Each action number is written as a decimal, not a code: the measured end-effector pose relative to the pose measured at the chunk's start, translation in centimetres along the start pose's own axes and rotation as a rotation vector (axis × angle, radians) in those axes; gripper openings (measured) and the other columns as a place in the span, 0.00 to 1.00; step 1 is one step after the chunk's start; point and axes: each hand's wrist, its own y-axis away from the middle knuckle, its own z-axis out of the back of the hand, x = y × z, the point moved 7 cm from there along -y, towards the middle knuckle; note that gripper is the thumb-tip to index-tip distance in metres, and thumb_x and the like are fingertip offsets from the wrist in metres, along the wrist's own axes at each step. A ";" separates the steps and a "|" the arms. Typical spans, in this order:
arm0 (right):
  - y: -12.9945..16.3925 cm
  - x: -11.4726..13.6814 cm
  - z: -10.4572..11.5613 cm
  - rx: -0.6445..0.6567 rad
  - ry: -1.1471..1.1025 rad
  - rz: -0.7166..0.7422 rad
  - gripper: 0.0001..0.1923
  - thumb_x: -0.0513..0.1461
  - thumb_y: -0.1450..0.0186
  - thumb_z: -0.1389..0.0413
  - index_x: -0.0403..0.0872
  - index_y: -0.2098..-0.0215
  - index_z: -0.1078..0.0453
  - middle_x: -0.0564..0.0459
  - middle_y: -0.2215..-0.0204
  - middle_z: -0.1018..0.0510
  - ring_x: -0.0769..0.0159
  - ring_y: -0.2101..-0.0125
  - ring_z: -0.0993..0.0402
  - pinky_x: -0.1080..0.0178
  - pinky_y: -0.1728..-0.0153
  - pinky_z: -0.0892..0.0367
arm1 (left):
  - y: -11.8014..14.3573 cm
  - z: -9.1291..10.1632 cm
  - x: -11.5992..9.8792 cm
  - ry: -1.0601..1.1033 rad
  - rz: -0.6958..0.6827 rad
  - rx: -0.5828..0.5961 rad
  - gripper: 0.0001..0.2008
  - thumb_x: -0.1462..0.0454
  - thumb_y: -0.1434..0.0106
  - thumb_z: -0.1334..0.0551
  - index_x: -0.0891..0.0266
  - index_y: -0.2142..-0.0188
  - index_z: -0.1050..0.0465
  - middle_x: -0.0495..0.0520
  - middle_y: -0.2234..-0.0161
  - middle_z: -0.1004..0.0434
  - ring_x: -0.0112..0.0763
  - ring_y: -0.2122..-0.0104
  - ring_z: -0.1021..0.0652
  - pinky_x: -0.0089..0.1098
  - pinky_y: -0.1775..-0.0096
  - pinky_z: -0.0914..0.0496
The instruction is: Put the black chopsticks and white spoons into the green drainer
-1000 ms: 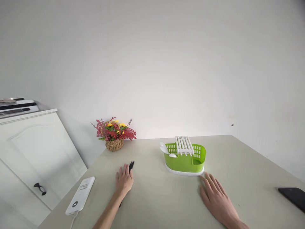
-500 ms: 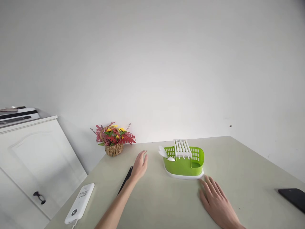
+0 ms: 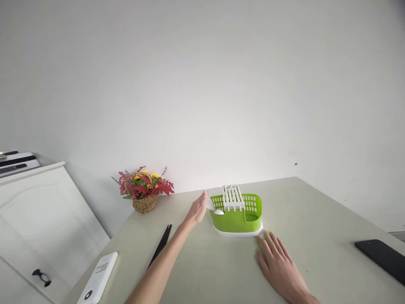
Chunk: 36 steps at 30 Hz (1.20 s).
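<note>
Green slotted rack [image 3: 236, 218] with white insert and white spoons [image 3: 214, 207] stands on counter [image 3: 316, 219], long axis left-right. Left hand [image 3: 198, 207], fingers extended, reaches the spoons. Right hand [image 3: 277, 264] lies spread flat beside rack.

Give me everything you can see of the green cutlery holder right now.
The green cutlery holder looks like glossy plastic: a rounded lime-green tub with slotted upper walls, seated on a white base tray. A white slotted insert stands up across its middle, and white spoons lean out at its left end. It stands upright on the table, toward the far edge. The left hand reaches to the spoon end; contact is unclear. The right hand lies flat just in front of the tray's right corner.
</note>
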 end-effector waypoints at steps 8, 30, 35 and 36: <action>0.0 0.1 0.4 -0.015 -0.014 0.001 0.28 0.49 0.27 0.55 0.43 0.37 0.33 0.39 0.33 0.35 0.46 0.31 0.47 0.43 0.33 0.45 | -0.7 -0.4 -0.3 -0.031 0.024 0.038 0.42 0.39 0.28 0.66 0.62 0.34 0.34 0.58 0.32 0.38 0.43 0.32 0.37 0.41 0.33 0.42; -0.4 0.6 1.3 -0.006 0.031 0.008 0.27 0.49 0.28 0.54 0.44 0.37 0.33 0.40 0.34 0.34 0.48 0.31 0.46 0.44 0.34 0.43 | 1.3 -1.6 -4.7 -0.198 -0.385 0.065 0.23 0.45 0.33 0.40 0.55 0.48 0.23 0.56 0.47 0.22 0.41 0.47 0.23 0.37 0.47 0.28; -0.4 0.6 1.5 0.009 0.006 -0.005 0.27 0.49 0.27 0.54 0.43 0.37 0.33 0.38 0.34 0.34 0.47 0.31 0.46 0.44 0.33 0.44 | 0.8 -1.6 -4.4 -0.233 -0.425 0.059 0.21 0.45 0.34 0.38 0.56 0.53 0.22 0.55 0.52 0.21 0.41 0.51 0.21 0.37 0.50 0.28; -0.4 0.6 1.5 0.010 0.004 -0.005 0.27 0.49 0.27 0.54 0.43 0.37 0.33 0.38 0.33 0.34 0.47 0.31 0.46 0.44 0.33 0.44 | 0.7 -1.6 -4.4 -0.239 -0.441 0.065 0.21 0.45 0.34 0.37 0.56 0.53 0.22 0.55 0.52 0.21 0.40 0.51 0.21 0.37 0.50 0.28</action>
